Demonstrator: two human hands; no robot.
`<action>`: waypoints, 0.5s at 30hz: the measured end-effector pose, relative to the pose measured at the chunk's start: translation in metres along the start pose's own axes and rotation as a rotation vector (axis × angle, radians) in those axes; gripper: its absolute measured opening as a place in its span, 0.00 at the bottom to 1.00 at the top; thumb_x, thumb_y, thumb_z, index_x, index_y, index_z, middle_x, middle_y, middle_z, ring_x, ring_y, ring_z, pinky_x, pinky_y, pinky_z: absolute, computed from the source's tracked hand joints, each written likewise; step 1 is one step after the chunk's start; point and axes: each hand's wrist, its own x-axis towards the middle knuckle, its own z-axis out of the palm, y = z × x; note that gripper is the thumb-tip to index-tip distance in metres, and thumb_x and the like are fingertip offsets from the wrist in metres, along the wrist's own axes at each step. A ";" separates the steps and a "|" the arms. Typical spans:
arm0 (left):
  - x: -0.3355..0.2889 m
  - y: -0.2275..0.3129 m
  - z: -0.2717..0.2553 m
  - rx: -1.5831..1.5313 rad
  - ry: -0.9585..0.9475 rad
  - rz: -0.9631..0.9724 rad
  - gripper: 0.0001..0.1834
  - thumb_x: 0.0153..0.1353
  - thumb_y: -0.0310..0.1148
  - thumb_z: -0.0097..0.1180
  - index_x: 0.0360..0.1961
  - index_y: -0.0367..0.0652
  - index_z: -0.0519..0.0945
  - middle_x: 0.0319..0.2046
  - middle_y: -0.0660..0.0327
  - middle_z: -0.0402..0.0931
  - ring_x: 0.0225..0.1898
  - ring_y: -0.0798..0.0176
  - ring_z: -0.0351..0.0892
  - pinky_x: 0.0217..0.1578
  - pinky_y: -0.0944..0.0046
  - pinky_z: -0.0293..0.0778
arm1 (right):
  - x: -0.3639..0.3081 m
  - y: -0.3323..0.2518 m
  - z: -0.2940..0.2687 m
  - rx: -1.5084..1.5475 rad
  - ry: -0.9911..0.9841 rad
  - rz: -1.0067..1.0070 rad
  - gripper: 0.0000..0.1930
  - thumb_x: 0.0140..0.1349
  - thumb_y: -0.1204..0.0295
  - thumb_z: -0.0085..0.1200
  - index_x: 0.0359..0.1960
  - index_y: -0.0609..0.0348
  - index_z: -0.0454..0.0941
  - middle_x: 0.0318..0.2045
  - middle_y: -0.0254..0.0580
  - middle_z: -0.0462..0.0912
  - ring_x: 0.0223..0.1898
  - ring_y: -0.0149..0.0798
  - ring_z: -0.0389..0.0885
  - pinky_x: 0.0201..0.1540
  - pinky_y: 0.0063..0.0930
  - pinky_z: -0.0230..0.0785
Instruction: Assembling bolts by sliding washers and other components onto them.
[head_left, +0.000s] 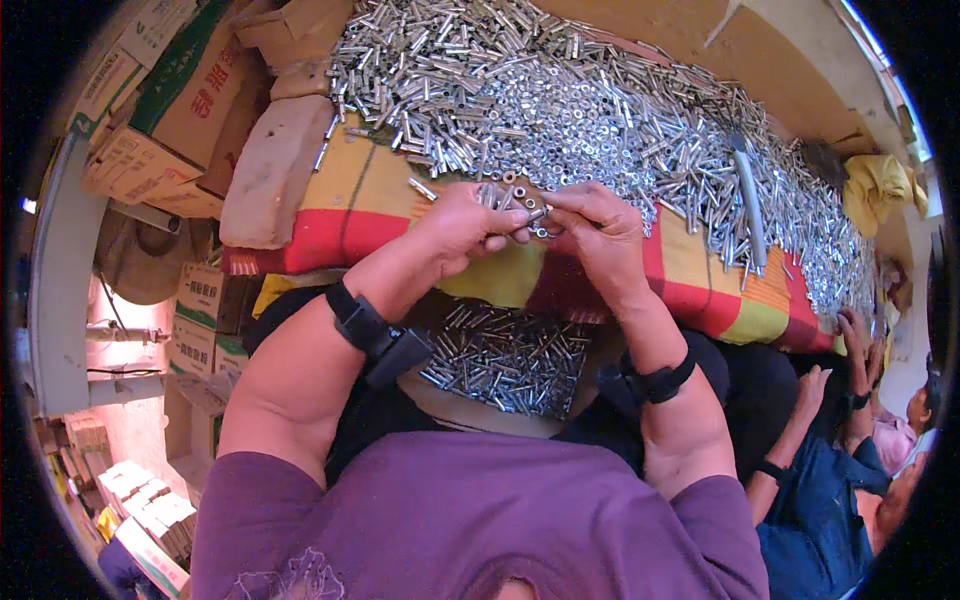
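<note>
My left hand is closed around several metal bolts, their shiny shanks showing between thumb and fingers. Close beside it, the thumb and fingers of my right hand are pinched together near the end of one bolt. Whatever small piece they hold is hidden. A few loose nuts lie at the pile's edge beyond my fingertips. Both hands are over the near edge of a red and yellow checked cloth. Below my forearms, a container of finished-looking metal bolts sits at my lap.
A broad heap of bolts with nuts in its middle covers the far side. A grey tube lies on it. A brick and cardboard boxes stand left. Another person's hand reaches the heap at right.
</note>
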 end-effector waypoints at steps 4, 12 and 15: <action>-0.001 0.004 -0.004 -0.002 -0.031 -0.028 0.07 0.54 0.30 0.62 0.32 0.40 0.79 0.21 0.65 0.77 0.13 0.77 0.65 0.12 0.77 0.58 | 0.005 0.000 0.001 -0.019 -0.001 0.118 0.04 0.54 0.77 0.57 0.31 0.62 0.82 0.23 0.36 0.79 0.27 0.26 0.76 0.30 0.20 0.68; 0.000 0.007 0.016 0.387 0.074 0.226 0.04 0.52 0.28 0.61 0.27 0.40 0.79 0.17 0.66 0.75 0.14 0.76 0.68 0.13 0.74 0.61 | 0.018 -0.001 -0.001 -0.205 -0.002 0.227 0.17 0.63 0.60 0.51 0.29 0.65 0.79 0.22 0.36 0.78 0.26 0.27 0.74 0.30 0.24 0.67; -0.004 -0.001 0.028 0.455 -0.030 0.264 0.04 0.51 0.28 0.62 0.25 0.40 0.79 0.17 0.66 0.75 0.14 0.76 0.68 0.14 0.73 0.62 | 0.022 -0.002 0.010 0.620 0.185 0.279 0.27 0.69 0.52 0.37 0.44 0.70 0.72 0.41 0.49 0.77 0.46 0.38 0.75 0.54 0.32 0.65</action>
